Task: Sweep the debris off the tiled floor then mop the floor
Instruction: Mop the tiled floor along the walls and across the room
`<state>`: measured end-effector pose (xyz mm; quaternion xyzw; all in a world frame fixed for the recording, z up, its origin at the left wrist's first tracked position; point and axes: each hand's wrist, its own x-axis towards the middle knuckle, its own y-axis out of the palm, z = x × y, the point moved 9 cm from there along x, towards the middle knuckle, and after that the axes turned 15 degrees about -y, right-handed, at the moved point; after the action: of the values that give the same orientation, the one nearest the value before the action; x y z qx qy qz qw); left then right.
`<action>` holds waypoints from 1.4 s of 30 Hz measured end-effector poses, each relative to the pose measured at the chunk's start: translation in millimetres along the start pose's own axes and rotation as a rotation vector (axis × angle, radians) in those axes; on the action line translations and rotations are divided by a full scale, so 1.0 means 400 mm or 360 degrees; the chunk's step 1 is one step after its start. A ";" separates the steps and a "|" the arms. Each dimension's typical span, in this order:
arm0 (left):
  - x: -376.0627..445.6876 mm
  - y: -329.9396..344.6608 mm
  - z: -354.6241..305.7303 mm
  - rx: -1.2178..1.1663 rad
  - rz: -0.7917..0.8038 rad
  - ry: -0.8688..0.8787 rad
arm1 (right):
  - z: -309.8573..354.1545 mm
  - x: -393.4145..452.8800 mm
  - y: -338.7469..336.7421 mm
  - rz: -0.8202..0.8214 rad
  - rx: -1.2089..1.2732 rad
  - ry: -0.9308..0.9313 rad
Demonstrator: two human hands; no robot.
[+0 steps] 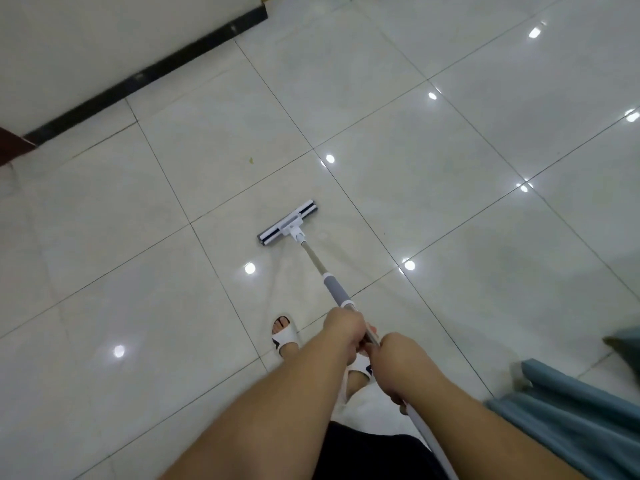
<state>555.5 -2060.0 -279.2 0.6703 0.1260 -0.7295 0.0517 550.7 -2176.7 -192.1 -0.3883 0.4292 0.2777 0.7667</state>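
A flat mop with a white and grey head (287, 224) rests on the glossy pale tiled floor (433, 209) straight ahead of me. Its long handle (322, 271) slants back toward me, with a grey sleeve on the lower part. My left hand (346, 332) is shut around the handle just above the grey sleeve. My right hand (398, 362) grips the handle a little higher, close behind the left. A small greenish speck of debris (250, 160) lies on a tile beyond the mop head.
A white wall with a black skirting strip (138, 77) runs along the upper left. A dark red-brown object (14, 143) pokes in at the left edge. Blue-grey fabric (571, 410) hangs at the lower right. My feet in white slippers (285, 336) stand behind the mop.
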 end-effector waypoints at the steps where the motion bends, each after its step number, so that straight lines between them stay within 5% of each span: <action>1: 0.004 -0.002 -0.014 0.0004 -0.0005 -0.0009 | 0.007 0.015 -0.005 0.0002 -0.0015 0.0013; 10: 0.048 -0.143 -0.245 -0.0105 -0.0096 0.0036 | 0.241 0.148 -0.040 0.0050 -0.0258 -0.0023; 27: 0.074 -0.500 -0.880 -0.0120 -0.0002 0.0099 | 0.876 0.493 -0.126 -0.0100 0.0020 -0.0086; 42: 0.052 -0.642 -1.357 -0.0162 -0.0046 -0.0023 | 1.305 0.717 -0.328 -0.0059 -0.0052 -0.0290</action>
<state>1014.3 -1673.5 -308.3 0.6597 0.1722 -0.7275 0.0760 1018.3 -1786.2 -223.5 -0.3817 0.3459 0.3044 0.8012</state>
